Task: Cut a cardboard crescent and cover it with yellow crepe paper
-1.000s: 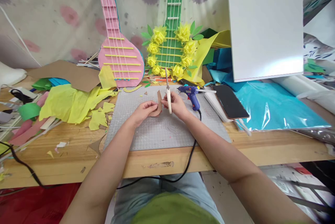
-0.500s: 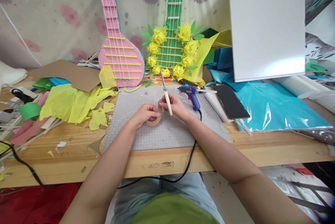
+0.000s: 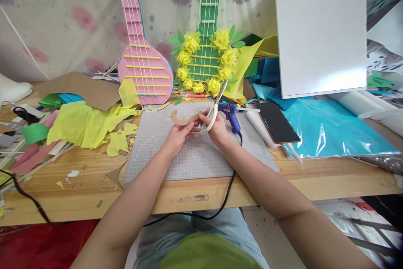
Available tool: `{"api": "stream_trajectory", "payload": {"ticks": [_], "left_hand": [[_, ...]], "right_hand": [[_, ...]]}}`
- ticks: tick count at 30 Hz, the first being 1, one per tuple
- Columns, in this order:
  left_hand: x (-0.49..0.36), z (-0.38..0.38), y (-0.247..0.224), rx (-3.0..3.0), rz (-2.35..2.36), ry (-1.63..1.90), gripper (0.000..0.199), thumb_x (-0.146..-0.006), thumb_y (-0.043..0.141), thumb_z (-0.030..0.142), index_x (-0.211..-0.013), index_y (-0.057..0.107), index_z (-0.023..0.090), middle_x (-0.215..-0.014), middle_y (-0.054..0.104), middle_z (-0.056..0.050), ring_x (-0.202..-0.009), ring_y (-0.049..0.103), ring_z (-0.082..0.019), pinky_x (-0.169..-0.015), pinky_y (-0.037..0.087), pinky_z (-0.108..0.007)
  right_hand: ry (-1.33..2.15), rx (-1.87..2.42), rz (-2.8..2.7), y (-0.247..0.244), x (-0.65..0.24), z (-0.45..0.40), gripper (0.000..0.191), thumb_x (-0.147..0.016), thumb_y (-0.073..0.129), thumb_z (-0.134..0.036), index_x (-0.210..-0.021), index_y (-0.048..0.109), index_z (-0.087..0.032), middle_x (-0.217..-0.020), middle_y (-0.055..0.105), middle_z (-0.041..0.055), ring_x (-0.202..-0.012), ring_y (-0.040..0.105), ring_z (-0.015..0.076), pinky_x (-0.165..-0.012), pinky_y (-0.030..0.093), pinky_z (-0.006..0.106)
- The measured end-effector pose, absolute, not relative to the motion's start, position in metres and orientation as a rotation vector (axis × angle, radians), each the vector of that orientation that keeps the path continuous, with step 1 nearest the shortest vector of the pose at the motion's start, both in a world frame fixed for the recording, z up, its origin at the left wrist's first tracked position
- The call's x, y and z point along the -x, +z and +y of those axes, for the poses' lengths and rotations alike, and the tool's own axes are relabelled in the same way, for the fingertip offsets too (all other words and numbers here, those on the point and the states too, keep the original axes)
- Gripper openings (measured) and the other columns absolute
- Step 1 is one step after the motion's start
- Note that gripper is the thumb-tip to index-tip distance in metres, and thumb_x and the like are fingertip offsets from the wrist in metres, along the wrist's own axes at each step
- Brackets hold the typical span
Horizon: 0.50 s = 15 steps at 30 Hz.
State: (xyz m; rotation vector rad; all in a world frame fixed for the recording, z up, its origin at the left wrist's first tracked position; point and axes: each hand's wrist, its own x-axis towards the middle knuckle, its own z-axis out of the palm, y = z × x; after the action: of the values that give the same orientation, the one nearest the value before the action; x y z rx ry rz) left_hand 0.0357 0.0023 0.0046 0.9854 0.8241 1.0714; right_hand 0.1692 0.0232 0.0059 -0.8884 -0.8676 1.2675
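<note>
A curved strip of brown cardboard (image 3: 182,120) is held over the grey cutting mat (image 3: 189,164). My left hand (image 3: 180,135) pinches its lower edge between thumb and fingers. At the strip's right end, the fingertips of my right hand (image 3: 217,127) touch the cardboard. The same hand holds scissors (image 3: 212,116) with white handles, blades pointing up and away to the right. Just right of that hand lies a blue glue gun (image 3: 233,117) on the mat.
Behind the mat stand a pink paper guitar (image 3: 146,67) and a green one (image 3: 204,65) with yellow flowers. Yellow paper scraps (image 3: 85,124) lie left. A phone (image 3: 278,122), blue wrapped sheets (image 3: 340,126) and a white board (image 3: 321,38) are right. The glue gun's cord crosses the front edge.
The cardboard strip has turned and risen, its curve now opening upward. The scissors have tilted to the right in my right hand. My left hand has moved right and slightly up.
</note>
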Motion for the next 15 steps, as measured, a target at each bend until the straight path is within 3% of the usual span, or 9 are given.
{"api": "stream_trajectory", "payload": {"ticks": [3,6,10,15], "left_hand": [[-0.039,0.004,0.002,-0.981,1.002,1.31,0.029,-0.066,0.068,0.04,-0.078,0.059,0.015,-0.081,0.064,-0.004,-0.062,0.061,-0.012,-0.051,0.051,-0.024],[-0.034,0.006,0.003,-1.016,1.023,1.417,0.029,-0.064,0.069,0.04,-0.073,0.055,0.016,-0.072,0.06,0.001,-0.056,0.056,-0.009,-0.051,0.051,-0.024],[-0.032,0.006,0.002,-1.06,0.989,1.301,0.027,-0.061,0.072,0.035,-0.073,0.058,0.016,-0.071,0.06,0.0,-0.064,0.058,-0.01,-0.059,0.052,-0.026],[-0.026,0.01,0.002,-1.013,0.93,1.343,0.03,-0.062,0.071,0.036,-0.081,0.058,0.016,-0.079,0.063,-0.001,-0.076,0.062,-0.014,-0.073,0.052,-0.031]], "right_hand": [[1.3,0.907,-0.999,0.005,-0.165,0.019,0.04,-0.054,0.073,-0.032,-0.075,0.041,-0.021,-0.065,0.052,-0.0069,-0.058,0.055,0.0097,-0.062,0.049,0.03],[1.323,0.98,-1.149,0.002,-0.161,0.016,0.041,-0.052,0.074,-0.033,-0.075,0.042,-0.021,-0.067,0.052,-0.0058,-0.058,0.054,0.0096,-0.06,0.047,0.029],[1.284,1.069,-1.24,-0.001,-0.161,0.017,0.043,-0.053,0.072,-0.04,-0.076,0.042,-0.02,-0.068,0.05,-0.0047,-0.057,0.05,0.0095,-0.054,0.043,0.026],[1.076,1.318,-1.631,0.011,-0.185,0.021,0.037,-0.067,0.058,-0.053,-0.076,0.043,-0.02,-0.067,0.048,-0.0032,-0.06,0.046,0.0112,-0.054,0.035,0.026]]}}
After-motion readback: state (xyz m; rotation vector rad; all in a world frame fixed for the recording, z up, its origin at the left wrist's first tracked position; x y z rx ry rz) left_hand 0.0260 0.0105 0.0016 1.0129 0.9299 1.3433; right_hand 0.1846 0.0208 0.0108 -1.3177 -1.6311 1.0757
